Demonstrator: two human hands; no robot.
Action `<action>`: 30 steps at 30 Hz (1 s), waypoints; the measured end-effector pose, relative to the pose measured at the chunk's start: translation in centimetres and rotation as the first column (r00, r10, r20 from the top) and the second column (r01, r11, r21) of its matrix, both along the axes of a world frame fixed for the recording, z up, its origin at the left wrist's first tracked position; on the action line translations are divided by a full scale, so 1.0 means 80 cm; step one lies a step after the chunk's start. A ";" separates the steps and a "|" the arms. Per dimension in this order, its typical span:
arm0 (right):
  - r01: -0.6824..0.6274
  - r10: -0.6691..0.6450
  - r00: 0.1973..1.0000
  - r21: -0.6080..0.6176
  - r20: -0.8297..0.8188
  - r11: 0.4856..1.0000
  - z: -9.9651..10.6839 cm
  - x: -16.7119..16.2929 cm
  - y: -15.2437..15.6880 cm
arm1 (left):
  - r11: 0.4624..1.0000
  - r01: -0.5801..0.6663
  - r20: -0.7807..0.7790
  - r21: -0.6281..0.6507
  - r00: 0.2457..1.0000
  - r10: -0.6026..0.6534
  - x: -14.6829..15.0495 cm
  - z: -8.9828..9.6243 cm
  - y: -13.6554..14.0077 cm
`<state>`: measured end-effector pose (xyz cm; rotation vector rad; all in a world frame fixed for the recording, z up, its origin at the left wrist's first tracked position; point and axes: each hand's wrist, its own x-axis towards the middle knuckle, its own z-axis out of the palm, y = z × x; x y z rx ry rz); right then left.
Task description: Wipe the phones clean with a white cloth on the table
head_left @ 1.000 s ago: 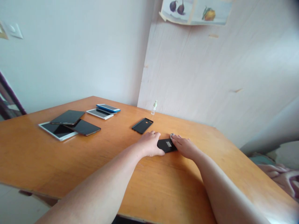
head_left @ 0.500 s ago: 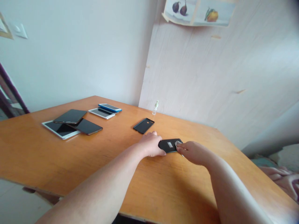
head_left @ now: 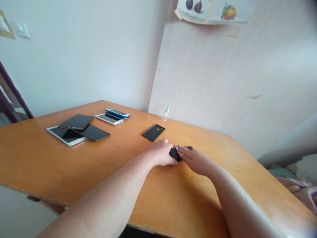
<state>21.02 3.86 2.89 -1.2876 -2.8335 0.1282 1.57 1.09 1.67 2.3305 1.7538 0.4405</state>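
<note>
A black phone (head_left: 174,154) lies on the wooden table with its back up. Its left end is gripped by my left hand (head_left: 161,153), thumb at the near edge and fingers at the far side. Over the phone's back, my right hand (head_left: 195,160) presses a small wad of white tissue or cloth (head_left: 178,147) under its fingertips. That hand covers much of the phone's middle. Just beyond my left hand is an empty black phone case (head_left: 154,132).
A small clear pump bottle (head_left: 165,114) stands by the wall. To the left lie a white tablet (head_left: 70,142) with two dark devices (head_left: 76,121) overlapping it. Farther back, a blue-edged phone (head_left: 117,113) rests over a white one (head_left: 109,119).
My right hand has slid the white wad leftward along the phone's back, from its right end towards my left hand. My left hand keeps its grip.
</note>
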 end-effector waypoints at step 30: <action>0.322 -0.476 0.806 -0.413 -0.352 0.852 -0.018 0.038 0.050 | 0.998 0.029 -0.030 0.062 0.999 -0.027 -0.028 -0.008 0.013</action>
